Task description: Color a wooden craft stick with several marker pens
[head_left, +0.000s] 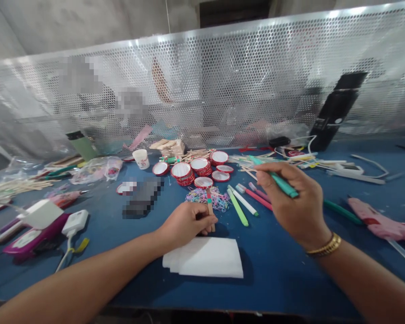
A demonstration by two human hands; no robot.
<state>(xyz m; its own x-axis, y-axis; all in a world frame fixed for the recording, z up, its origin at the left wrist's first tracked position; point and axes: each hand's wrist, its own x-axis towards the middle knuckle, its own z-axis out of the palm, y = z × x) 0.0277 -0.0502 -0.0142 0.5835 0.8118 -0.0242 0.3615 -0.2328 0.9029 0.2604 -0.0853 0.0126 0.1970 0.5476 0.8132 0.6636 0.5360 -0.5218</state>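
Note:
Pinched in my left hand [192, 222] is a wooden craft stick [209, 204] with red and teal bands near its upper end. My left hand is just above the far edge of a folded white paper sheet [209, 258]. My right hand [295, 202] grips a teal marker [276, 177], raised over the table with one end pointing up and left. Between the hands lie a light green marker [238, 207], a white marker with a green end [245, 201] and a red marker [258, 198]. Behind my left hand spreads a pile of coloured rubber bands [219, 198].
Red-rimmed round tins [182, 173] stand mid-table beside a paper cup [141, 159]. A dark phone-like slab [142, 196] lies left. At right are a pink glue gun [380, 218] and a black bottle [337, 112]. A perforated metal screen [202, 90] closes off the back.

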